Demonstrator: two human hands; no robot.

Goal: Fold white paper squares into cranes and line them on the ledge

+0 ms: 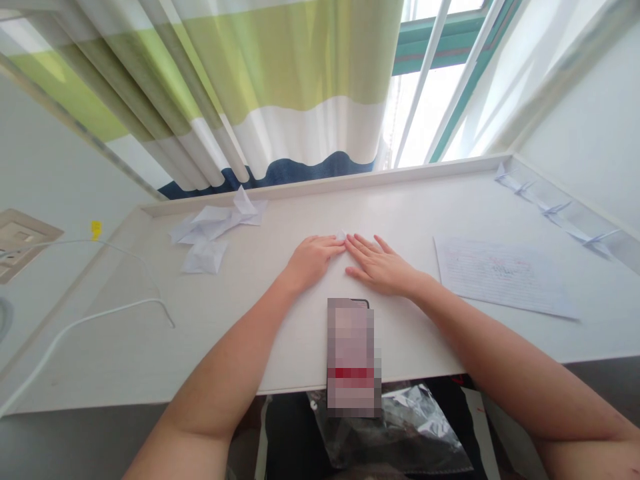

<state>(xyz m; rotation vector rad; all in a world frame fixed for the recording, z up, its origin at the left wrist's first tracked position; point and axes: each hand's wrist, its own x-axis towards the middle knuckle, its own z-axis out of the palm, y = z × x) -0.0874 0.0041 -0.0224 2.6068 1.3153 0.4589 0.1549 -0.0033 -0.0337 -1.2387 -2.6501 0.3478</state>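
My left hand lies on the white desk, fingers pointing right and slightly curled, pressing down on a small white paper piece whose tip shows between both hands. Beside it my right hand rests flat with fingers stretched out and spread, fingertips touching the same paper. Most of the paper is hidden under the hands. A phone lies just in front of my hands at the desk's near edge.
Several folded and crumpled white papers sit at the back left. A written sheet lies to the right. Small folded paper shapes line the right ledge. A white cable runs across the left. A striped curtain hangs behind.
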